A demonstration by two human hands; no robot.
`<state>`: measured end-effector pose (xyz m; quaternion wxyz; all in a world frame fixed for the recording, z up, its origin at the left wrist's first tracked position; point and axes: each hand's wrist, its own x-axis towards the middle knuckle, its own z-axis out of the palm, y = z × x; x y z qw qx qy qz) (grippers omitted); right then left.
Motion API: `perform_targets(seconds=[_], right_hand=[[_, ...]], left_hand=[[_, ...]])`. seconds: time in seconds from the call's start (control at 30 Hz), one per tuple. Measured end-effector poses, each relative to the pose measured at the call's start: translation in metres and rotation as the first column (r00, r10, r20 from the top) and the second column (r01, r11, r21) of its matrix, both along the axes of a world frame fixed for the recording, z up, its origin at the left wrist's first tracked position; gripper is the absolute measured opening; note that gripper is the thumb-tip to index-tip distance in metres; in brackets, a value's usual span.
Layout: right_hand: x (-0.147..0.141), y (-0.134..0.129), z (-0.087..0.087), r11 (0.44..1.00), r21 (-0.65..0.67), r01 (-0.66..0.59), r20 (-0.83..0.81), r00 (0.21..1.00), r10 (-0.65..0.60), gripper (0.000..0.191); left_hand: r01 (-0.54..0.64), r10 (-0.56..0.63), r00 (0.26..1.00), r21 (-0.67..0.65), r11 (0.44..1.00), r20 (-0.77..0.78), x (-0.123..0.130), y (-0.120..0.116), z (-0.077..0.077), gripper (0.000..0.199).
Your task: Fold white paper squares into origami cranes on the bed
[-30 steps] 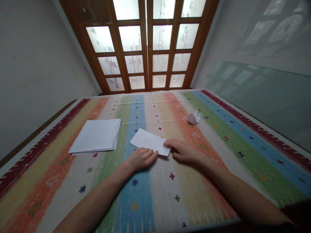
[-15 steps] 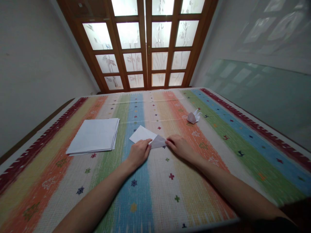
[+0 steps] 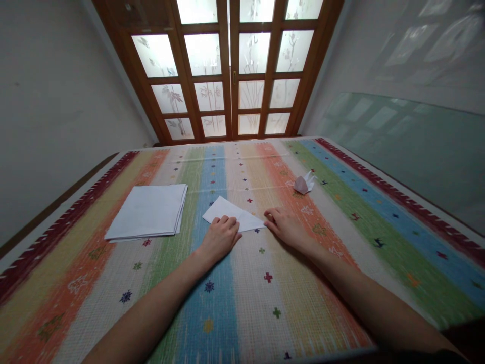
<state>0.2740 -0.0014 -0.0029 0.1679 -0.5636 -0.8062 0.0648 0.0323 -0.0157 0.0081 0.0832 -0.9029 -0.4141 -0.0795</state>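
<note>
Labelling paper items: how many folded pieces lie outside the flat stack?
2: a folded sheet under the left hand, its tip at the right hand; a small folded figure farther away, to the right. Anything under the hands would be hidden.

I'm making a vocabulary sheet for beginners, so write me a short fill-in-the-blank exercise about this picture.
1. The right hand is by the pointed end of the folded paper, whose colour is ____.
2. The stack of sheets lies to the ____ of the left hand.
3. The paper figure sits to the ____ of the stack of sheets.
4. The wooden doors have panes of ____.

Missing words: white; left; right; glass.
</note>
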Motion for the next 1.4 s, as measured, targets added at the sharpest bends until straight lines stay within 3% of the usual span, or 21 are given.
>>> perform_targets(seconds=[0.23, 0.43, 0.57, 0.67, 0.73, 0.8, 0.83, 0.9, 1.0, 1.07, 1.17, 1.27, 1.33, 1.4], right_hand=[[0.017, -0.005, 0.002, 0.997, -0.067, 0.045, -0.121, 0.991, -0.053, 0.020], [0.015, -0.001, 0.006, 0.989, -0.039, 0.142, -0.364, 0.920, -0.146, 0.028], [0.013, 0.001, 0.002, 0.991, -0.091, 0.102, -0.519, 0.844, -0.135, 0.040], [0.008, -0.002, 0.000, 0.995, -0.102, 0.008, -0.586, 0.807, -0.066, 0.055], [0.004, -0.006, 0.001, 0.998, -0.044, -0.045, -0.615, 0.789, 0.009, 0.064], [0.000, -0.010, 0.003, 0.995, 0.035, -0.095, -0.653, 0.751, 0.094, 0.065], [-0.001, -0.012, 0.005, 0.991, 0.068, -0.118, -0.669, 0.731, 0.133, 0.064], [-0.003, -0.015, 0.009, 0.984, 0.138, -0.116, -0.685, 0.706, 0.179, 0.060], [-0.003, -0.016, 0.016, 0.972, 0.236, -0.012, -0.686, 0.707, 0.175, 0.065], [-0.001, -0.016, 0.018, 0.973, 0.227, 0.034, -0.710, 0.689, 0.142, 0.070], [-0.001, -0.014, 0.015, 1.000, 0.014, -0.009, -0.776, 0.630, 0.017, 0.054], [-0.005, -0.014, 0.009, 0.968, -0.240, -0.080, -0.791, 0.594, -0.147, 0.031], [-0.009, -0.015, 0.007, 0.949, -0.309, -0.067, -0.766, 0.608, -0.207, 0.028], [-0.012, -0.015, 0.007, 0.951, -0.309, -0.009, -0.722, 0.653, -0.229, 0.032]], left_hand=[[0.110, -0.094, 0.968, 0.058, 0.992, -0.233, 0.010, -0.002, 0.005, 0.019], [0.075, -0.070, 0.973, 0.018, 0.997, -0.218, 0.018, 0.000, 0.009, 0.020], [-0.001, 0.002, 0.997, 0.020, 1.000, -0.078, 0.010, 0.006, 0.009, 0.014], [-0.040, 0.031, 0.968, 0.031, 0.999, 0.251, 0.003, 0.006, 0.016, 0.011], [-0.047, 0.088, 0.809, -0.085, 0.995, 0.581, 0.000, 0.005, 0.023, 0.010], [0.087, 0.211, 0.536, -0.302, 0.949, 0.818, 0.000, 0.004, 0.031, 0.008], [0.210, 0.283, 0.405, -0.389, 0.897, 0.870, 0.001, 0.004, 0.034, 0.011], [0.439, 0.428, 0.213, -0.478, 0.761, 0.878, 0.004, 0.004, 0.036, 0.023], [0.646, 0.590, 0.091, -0.499, 0.578, 0.802, 0.007, 0.005, 0.031, 0.043], [0.712, 0.646, 0.104, -0.510, 0.483, 0.756, 0.007, 0.006, 0.026, 0.050], [0.716, 0.667, 0.191, -0.567, 0.407, 0.720, 0.004, 0.009, 0.019, 0.044], [0.635, 0.663, 0.234, -0.628, 0.449, 0.711, -0.001, 0.014, 0.014, 0.037], [0.527, 0.652, 0.282, -0.681, 0.508, 0.704, -0.003, 0.019, 0.011, 0.029], [0.355, 0.622, 0.387, -0.733, 0.581, 0.681, -0.004, 0.024, 0.009, 0.022]])
